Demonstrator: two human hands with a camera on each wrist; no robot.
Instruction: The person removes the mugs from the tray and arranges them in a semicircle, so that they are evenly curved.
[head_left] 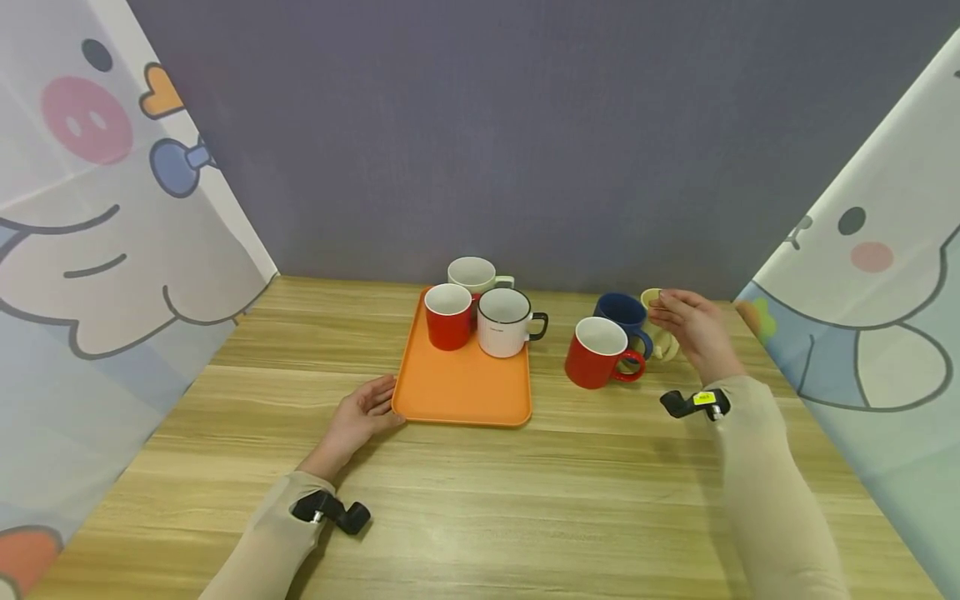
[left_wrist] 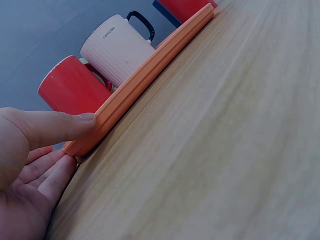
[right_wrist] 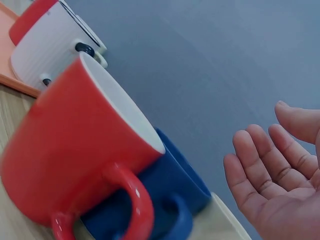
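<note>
My left hand [head_left: 362,417] holds the near left corner of an orange tray [head_left: 461,392], its thumb at the front edge and fingers along the left side. On the tray stand a red mug [head_left: 448,325], a ribbed white mug [head_left: 501,335] with dark rim and handle, and a pale green mug [head_left: 471,270] behind them, partly hidden. With fingers loosely bent and nothing between them, my right hand [head_left: 697,332] hovers by the pale yellow mug [head_left: 663,345], covering part of it. Beside that are a blue mug [head_left: 621,310] and a larger red mug [head_left: 592,367].
All stands on a wood-grain table [head_left: 465,508]. A grey-blue wall [head_left: 495,142] closes off the back, and cartoon-printed panels [head_left: 862,325] flank both sides. Each sleeve bears a black wrist camera [head_left: 330,510].
</note>
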